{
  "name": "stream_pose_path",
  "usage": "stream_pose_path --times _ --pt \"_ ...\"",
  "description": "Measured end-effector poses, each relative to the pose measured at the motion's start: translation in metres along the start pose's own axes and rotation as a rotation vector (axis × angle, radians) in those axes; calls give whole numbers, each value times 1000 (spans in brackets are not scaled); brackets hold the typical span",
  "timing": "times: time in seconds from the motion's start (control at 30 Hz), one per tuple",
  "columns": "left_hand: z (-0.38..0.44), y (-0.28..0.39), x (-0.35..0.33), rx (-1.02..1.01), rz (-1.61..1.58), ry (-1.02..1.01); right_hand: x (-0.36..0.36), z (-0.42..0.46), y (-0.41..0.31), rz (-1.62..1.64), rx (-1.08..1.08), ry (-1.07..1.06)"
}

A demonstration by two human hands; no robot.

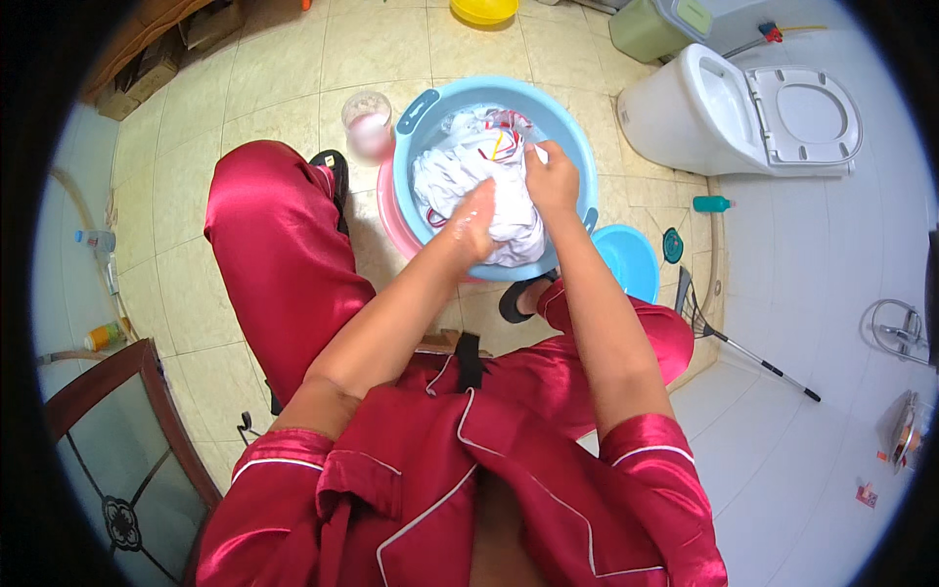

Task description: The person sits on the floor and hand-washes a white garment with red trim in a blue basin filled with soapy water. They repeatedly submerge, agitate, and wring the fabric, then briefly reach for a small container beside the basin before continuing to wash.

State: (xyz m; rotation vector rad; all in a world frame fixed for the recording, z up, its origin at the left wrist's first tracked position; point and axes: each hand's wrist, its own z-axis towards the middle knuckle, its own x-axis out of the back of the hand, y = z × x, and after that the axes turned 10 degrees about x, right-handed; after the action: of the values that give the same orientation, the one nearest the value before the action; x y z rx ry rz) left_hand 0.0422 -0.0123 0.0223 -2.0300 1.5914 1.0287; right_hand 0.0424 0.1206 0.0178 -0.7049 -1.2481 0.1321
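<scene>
Wet white cloth with red, yellow and dark trim lies bunched in a light blue plastic basin, with suds at its far side. My left hand is wet and rests against the near left part of the cloth, its fingers partly hidden in the folds. On the right side, my right hand grips a fold of the cloth, thumb up. A pink basin shows beneath the blue one. Just left of the basins stands a clear container with something pinkish-white in it.
A smaller blue basin sits at the right by my foot. Farther off are a yellow basin, a green bin and a white toilet. A long-handled tool leans at the right wall; a green bottle lies nearby.
</scene>
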Motion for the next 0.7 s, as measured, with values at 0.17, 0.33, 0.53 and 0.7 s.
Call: stream_pose_path --times 0.17,0.33,0.53,0.7 --pt "22 46 25 -129 -244 -125 38 -28 31 906 -218 -186" --pt "25 49 35 -242 -374 -152 57 -47 16 307 432 -376" --pt "12 43 36 58 -462 -199 54 -46 32 -190 217 -298" --pt "10 17 21 354 -253 -321 32 -42 26 955 -209 64"
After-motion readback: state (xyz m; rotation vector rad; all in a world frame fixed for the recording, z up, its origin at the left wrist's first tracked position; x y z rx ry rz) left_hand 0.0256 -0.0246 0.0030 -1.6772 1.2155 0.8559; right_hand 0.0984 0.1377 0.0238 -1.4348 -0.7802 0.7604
